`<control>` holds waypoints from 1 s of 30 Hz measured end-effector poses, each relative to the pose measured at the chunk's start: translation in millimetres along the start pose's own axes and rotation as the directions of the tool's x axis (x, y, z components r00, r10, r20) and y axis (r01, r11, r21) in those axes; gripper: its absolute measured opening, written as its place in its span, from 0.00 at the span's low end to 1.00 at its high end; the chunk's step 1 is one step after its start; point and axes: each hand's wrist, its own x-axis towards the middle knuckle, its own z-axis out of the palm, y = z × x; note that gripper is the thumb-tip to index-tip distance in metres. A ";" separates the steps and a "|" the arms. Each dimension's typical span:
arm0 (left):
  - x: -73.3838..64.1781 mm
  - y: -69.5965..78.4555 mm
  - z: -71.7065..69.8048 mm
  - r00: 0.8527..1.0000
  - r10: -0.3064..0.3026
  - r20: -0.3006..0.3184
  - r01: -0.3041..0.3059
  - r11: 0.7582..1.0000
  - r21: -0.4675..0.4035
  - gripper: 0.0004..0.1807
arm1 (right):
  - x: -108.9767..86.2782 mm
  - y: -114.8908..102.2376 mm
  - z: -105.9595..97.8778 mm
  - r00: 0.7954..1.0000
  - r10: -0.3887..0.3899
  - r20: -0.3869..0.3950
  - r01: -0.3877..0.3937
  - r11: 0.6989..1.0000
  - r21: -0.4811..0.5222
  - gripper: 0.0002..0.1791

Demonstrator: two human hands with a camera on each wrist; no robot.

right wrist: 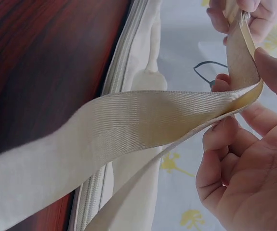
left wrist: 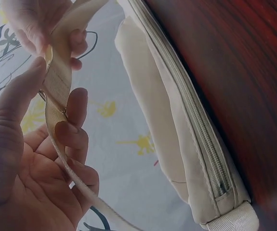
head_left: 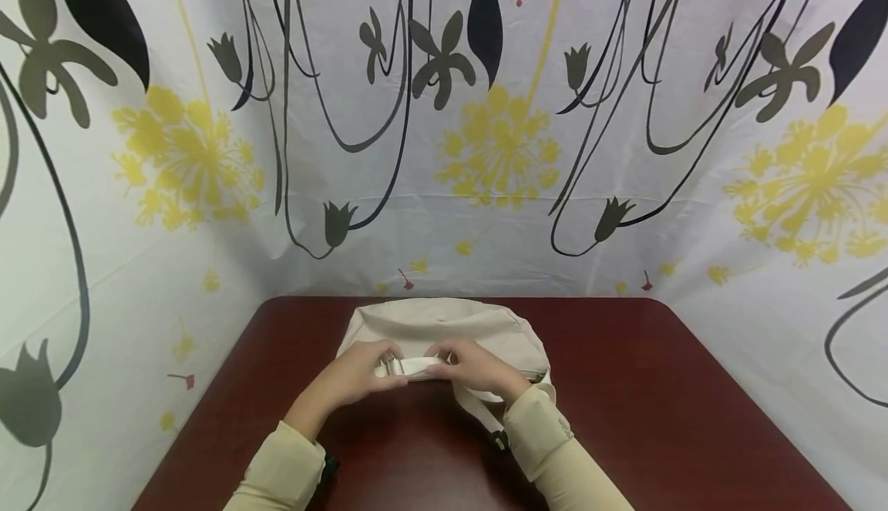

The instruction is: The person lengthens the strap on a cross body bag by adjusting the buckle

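Note:
A cream fabric bag (head_left: 444, 320) lies on the table, with its long zipper (left wrist: 203, 130) along the side facing me. My left hand (head_left: 357, 372) pinches the pale webbing strap (head_left: 420, 365) between thumb and fingers, at a strap slider (left wrist: 55, 102). A short way to the right, my right hand (head_left: 479, 366) pinches the same strap, and the webbing (right wrist: 128, 118) folds and hangs from those fingers in the right wrist view. Both hands hold the strap in front of the bag's near edge. The slider's far side is partly hidden by my left fingers.
Another length of strap (head_left: 479, 411) trails over the near side to a dark buckle (head_left: 499, 440) beside my right sleeve. The dark red tabletop (head_left: 624, 388) extends on both sides. A flower-patterned cloth (head_left: 430, 172) hangs behind and at the sides.

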 end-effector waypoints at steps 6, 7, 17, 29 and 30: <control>0.0 1.3 -2.2 1.000 -0.006 -0.002 0.006 1.000 -0.001 0.17 | 0.0 2.9 2.5 1.000 -0.003 -0.005 0.003 1.000 -0.012 0.08; -0.3 2.0 -2.5 1.000 -0.004 -0.002 0.004 1.000 -0.006 0.17 | 0.0 3.1 2.7 1.000 -0.003 -0.007 0.003 1.000 -0.014 0.08; -1.6 1.4 -1.6 0.999 0.032 -0.012 -0.032 0.999 -0.010 0.15 | 1.9 2.3 3.4 0.999 -0.021 -0.029 0.018 0.996 -0.091 0.06; -1.8 -1.1 0.0 0.998 0.059 -0.007 -0.059 0.998 -0.023 0.15 | 2.2 2.0 4.7 0.996 -0.085 -0.020 0.083 0.995 -0.063 0.08; -1.5 -1.3 0.0 0.999 0.053 -0.005 -0.053 0.998 -0.024 0.15 | 2.0 1.5 4.8 0.996 -0.084 -0.022 0.083 0.995 -0.064 0.07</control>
